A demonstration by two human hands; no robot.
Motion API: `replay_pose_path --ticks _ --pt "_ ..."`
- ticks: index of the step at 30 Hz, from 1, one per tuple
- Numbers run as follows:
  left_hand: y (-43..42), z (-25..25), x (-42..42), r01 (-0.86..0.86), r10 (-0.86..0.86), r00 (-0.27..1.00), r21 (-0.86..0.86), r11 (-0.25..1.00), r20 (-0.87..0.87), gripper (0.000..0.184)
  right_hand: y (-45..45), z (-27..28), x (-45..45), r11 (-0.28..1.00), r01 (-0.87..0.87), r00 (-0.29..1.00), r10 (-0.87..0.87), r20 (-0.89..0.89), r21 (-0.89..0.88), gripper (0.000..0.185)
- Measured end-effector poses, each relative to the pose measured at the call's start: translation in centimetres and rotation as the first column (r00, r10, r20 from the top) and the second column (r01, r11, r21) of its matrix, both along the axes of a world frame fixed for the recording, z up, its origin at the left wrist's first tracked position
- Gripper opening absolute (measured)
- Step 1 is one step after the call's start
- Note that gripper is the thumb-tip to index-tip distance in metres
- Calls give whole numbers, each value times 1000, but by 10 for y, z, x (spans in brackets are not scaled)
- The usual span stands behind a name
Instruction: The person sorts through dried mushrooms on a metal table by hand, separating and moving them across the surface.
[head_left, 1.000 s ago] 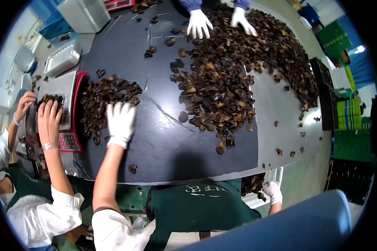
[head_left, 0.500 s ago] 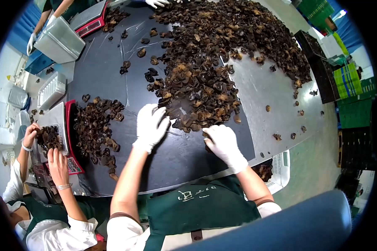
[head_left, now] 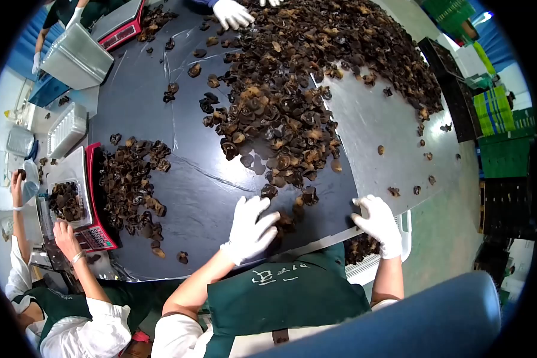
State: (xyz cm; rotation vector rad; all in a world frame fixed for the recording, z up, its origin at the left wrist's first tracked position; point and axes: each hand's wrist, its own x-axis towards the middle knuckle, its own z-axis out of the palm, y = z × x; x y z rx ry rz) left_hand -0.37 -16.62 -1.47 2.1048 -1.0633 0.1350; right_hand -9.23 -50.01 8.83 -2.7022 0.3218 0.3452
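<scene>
My left hand (head_left: pixel 250 231), in a white glove, is near the front edge of the table with its fingers spread. Its fingertips reach beside a few dark wood ear mushrooms (head_left: pixel 286 222), which it partly covers. Over the table's front right edge is my right hand (head_left: pixel 377 225), also gloved, thumb and fingers apart, with no mushroom clearly seen in it. A large heap of wood ear mushrooms (head_left: pixel 280 113) spreads ahead of both hands on the dark sheet. Below my right hand, a white basket (head_left: pixel 404 230) holds more mushrooms, partly hidden by the table.
At left, a co-worker's hands (head_left: pixel 67 240) are by a red scale (head_left: pixel 93 197) bearing a tray of mushrooms. A smaller mushroom pile (head_left: pixel 131 185) lies beside it. Another person's gloved hand (head_left: pixel 232 14) is at the far heap. Stacked trays (head_left: pixel 77 56) stand at the far left.
Both my hands have drawn back toward the table's front edge and moved right. Some mushrooms now lie nearer that edge. The co-worker's far hand has lifted away from the tray on the scale.
</scene>
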Motion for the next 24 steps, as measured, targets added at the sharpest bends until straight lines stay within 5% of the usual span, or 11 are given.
replay_pose_path --ticks 2,4,7,8,11,14,17,21,24 --pt "-13 -7 28 -84 84 995 -16 996 57 40 12 -16 18 970 26 979 -73 189 244 32" --pt "-30 -4 58 -136 129 986 55 989 109 44 30 -53 41 996 -28 914 -10 405 89 46" --pt "-39 -4 76 -181 141 977 272 945 159 55 79 -93 75 994 49 909 -4 417 -98 75" --pt "-34 -9 79 -137 102 986 300 944 129 54 97 -100 76 999 29 927 -16 375 -29 81" --pt "-5 -8 85 5 -24 997 245 970 74 44 134 -90 60 988 -152 905 130 405 22 76" --pt "31 0 71 -38 16 995 212 976 102 31 141 -85 32 915 -396 870 348 350 77 60" --pt "67 -4 57 -107 99 994 185 977 52 32 127 -76 11 903 -424 825 352 443 71 48" --pt "86 -16 50 -333 329 943 139 933 53 47 93 -76 3 975 -147 845 36 534 167 53" --pt "60 2 56 -311 305 950 154 938 58 50 96 -78 1 983 -177 887 138 440 50 65"
